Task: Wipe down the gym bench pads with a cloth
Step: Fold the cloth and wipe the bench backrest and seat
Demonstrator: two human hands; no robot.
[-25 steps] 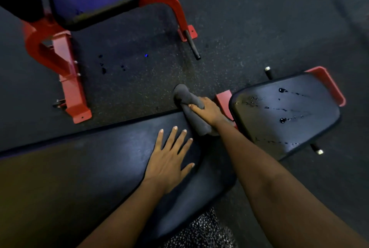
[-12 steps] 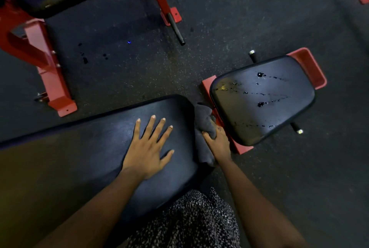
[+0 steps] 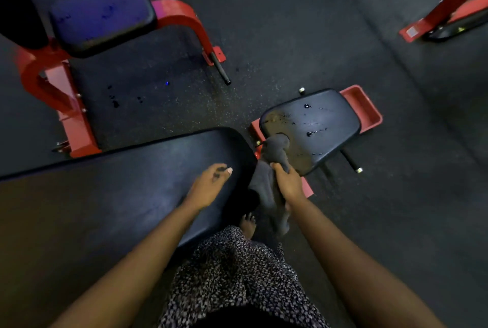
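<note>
Nearest, a speckled skirt [image 3: 237, 275] fills the bottom edge, with a bare foot [image 3: 248, 223] just past its hem on the dark floor [image 3: 290, 37]; both forearms reach forward from there; the left hand [image 3: 208, 186] is over the right end of the long pad [image 3: 118, 182], fingers loosely curled and holding nothing, blurred, so whether it touches the pad cannot be told; the right hand [image 3: 287, 182] grips the grey cloth [image 3: 269, 169] bunched in its fist, in the gap between the two pads; the cloth's upper end lies on the near left corner of the seat pad [image 3: 317, 127], and its lower end hangs below the hand toward the floor; the long pad is black, matt and runs off the left edge; the seat pad is black and glossy, with a dull smeared patch along its left side and dark drops [image 3: 310, 133] with thin trails across its middle; a red tray [image 3: 364, 111] sticks out beyond its far right edge, and a dark peg [image 3: 351, 162] juts out on its right side; the floor is speckled rubber, with small wet spots [image 3: 115, 103] to the left; farther off at the left stands a second bench [image 3: 103, 18] with a purple-lit pad on a red frame [image 3: 52, 90]; a red post [image 3: 454, 5] slants across the far right corner.
</note>
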